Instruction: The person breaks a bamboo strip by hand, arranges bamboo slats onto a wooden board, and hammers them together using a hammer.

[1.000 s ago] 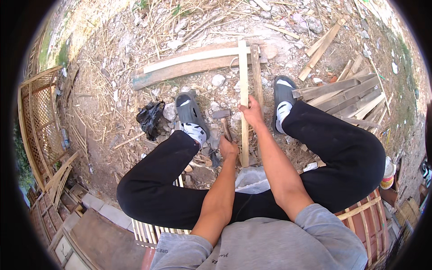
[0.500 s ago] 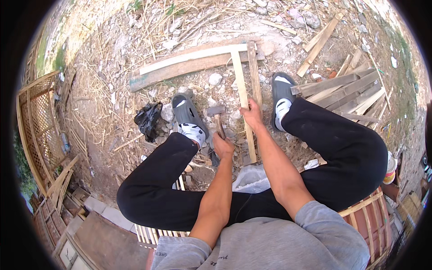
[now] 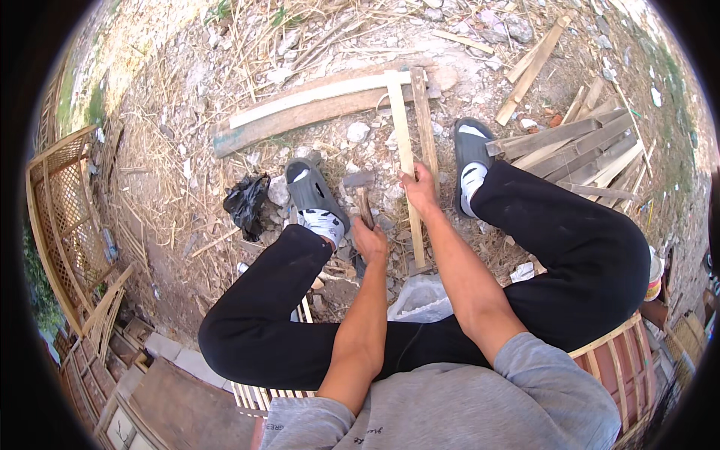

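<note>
My left hand (image 3: 370, 238) is closed round the handle of a hammer (image 3: 360, 181), its metal head pointing away from me over the stony ground. Between my feet, my right hand (image 3: 420, 187) grips a pale wooden strip (image 3: 400, 127) near its middle. The strip's far end rests on another pale strip (image 3: 322, 96) that lies crosswise on a weathered board (image 3: 315, 112). Just right of the held strip, a darker wooden slat (image 3: 424, 120) runs nearly parallel to it. The near end of the held strip reaches toward a whitish plastic bag (image 3: 420, 298).
A pile of grey slats (image 3: 585, 150) lies right of my right foot. Beside my left foot is a crumpled black plastic bag (image 3: 246, 202). Lattice panels (image 3: 71, 217) stand at the far left. Loose stones, straw and wood scraps cover the ground.
The far end of the held strip has shifted very slightly, and the hammer has dipped a touch toward me. Both hands keep their holds.
</note>
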{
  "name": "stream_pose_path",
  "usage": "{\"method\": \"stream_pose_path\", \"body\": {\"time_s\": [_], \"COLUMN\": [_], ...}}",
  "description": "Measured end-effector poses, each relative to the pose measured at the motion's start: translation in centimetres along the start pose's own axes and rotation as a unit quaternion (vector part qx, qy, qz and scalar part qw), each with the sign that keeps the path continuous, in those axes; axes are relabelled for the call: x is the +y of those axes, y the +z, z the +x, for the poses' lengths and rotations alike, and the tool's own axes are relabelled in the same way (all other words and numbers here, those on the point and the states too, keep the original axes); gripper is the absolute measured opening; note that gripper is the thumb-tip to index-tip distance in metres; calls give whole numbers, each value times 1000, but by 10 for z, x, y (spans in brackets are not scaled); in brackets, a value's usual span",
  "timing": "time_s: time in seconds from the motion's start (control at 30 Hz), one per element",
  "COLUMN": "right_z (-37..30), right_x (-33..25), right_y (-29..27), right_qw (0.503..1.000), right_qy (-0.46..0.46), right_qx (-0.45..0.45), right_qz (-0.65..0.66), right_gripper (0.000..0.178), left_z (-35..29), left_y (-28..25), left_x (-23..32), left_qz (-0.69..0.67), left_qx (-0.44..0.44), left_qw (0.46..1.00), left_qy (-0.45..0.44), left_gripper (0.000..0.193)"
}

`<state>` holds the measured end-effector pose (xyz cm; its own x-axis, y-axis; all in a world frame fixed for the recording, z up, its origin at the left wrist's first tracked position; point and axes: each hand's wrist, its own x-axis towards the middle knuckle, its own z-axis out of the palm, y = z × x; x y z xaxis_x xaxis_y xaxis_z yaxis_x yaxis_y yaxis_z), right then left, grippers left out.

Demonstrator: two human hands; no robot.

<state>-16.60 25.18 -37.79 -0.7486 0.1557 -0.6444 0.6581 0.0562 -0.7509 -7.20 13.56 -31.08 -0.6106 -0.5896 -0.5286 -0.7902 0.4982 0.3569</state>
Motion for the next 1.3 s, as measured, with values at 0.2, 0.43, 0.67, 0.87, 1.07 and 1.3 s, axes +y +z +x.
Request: {"method": "stream_pose_path", "body": {"time_s": [0.2,0.43,0.67,0.87,1.07,1.3], "right_z": [-15,-6,-9,-4,-11,-7], "right_x": [-18,-1,0,7,-6,-5], "right_y": [10,6,12,6,7,6], "right_qw": [1000,1000,1000,1000,1000,1000], "right_qy": [17,3,10,-4,19,17], "right_qx": [8,7,10,3,-17,-3], "right_qz": [16,-19,9,14,-13,18], "right_gripper": [23,22,22,20,18,21], "left_z": [7,8,-4,-6,10,18], "left_y": [11,16,12,16,5,8], "left_x": [-10,-18,-18,-17,-12,-4], "left_qz": [-3,-21,-38,-60,-24,-28], "left_qx": [-54,-21,-7,20,-2,-38], "left_qw": [998,1000,999,998,1000,998], "left_qy": [-17,-9,-10,14,4,-36], "left_gripper": [44,47,46,48,45,48]}}
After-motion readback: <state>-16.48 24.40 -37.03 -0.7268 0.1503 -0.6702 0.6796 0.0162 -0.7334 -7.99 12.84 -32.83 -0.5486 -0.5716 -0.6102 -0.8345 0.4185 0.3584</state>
